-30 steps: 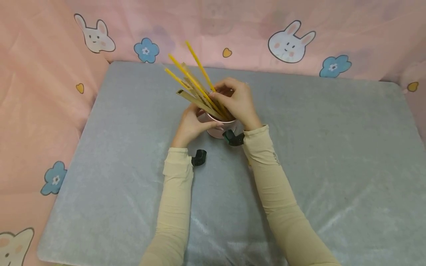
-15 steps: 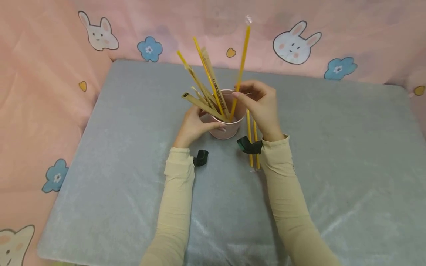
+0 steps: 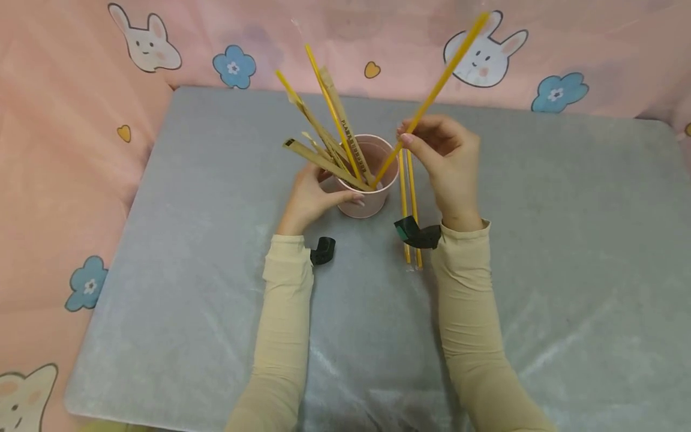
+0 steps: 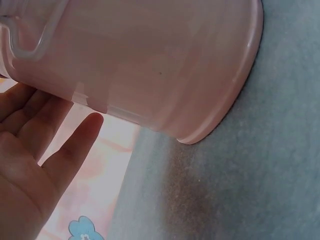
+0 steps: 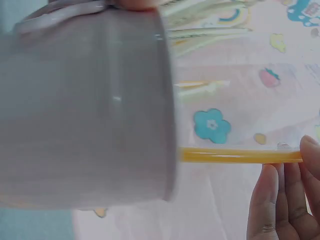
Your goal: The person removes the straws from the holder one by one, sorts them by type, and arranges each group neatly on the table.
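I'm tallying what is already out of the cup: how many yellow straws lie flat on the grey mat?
2: both yellow straws lie side by side just right of the pink cup, partly under the right hand; more may be hidden.

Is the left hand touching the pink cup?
Touching. The head view shows the left hand wrapped round the cup, thumb lying across its side.

Left hand (image 3: 310, 198) cupped (thumb extended); right hand (image 3: 448, 159) fingers pinching.

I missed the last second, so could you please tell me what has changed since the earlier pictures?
The right hand pinched one yellow straw out of the bundle and drew it rightward, its top tilting right while its lower end remains in the cup. The left hand stayed on the cup; two straws lie on the mat.
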`<state>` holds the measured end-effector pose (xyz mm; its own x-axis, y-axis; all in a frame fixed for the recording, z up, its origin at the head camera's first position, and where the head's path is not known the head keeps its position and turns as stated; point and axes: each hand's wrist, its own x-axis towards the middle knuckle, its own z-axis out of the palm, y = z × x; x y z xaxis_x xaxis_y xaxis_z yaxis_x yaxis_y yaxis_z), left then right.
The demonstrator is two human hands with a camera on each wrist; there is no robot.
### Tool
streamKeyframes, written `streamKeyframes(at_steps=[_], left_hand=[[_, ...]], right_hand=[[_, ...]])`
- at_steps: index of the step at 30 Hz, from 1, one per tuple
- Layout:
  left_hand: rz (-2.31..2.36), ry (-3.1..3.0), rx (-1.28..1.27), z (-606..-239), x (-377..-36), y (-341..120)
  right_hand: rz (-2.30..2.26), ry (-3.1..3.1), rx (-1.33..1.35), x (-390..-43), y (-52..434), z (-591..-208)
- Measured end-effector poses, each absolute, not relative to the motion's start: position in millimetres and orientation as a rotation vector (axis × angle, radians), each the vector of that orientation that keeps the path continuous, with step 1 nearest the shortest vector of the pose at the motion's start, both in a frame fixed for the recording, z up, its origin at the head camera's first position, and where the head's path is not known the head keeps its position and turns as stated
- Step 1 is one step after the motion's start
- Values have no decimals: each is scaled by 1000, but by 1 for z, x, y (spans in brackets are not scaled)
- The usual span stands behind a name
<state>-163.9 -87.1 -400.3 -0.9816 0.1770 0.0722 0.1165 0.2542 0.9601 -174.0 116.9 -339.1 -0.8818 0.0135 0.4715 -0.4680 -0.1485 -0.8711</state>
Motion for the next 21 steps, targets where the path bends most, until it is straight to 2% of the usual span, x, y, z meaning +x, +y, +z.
streamKeyframes(at_steps=[21], left_hand=[[1888,2458,324,-401,-165,-87]], right_hand=[[2186,-1599,307,-164,140,-320]])
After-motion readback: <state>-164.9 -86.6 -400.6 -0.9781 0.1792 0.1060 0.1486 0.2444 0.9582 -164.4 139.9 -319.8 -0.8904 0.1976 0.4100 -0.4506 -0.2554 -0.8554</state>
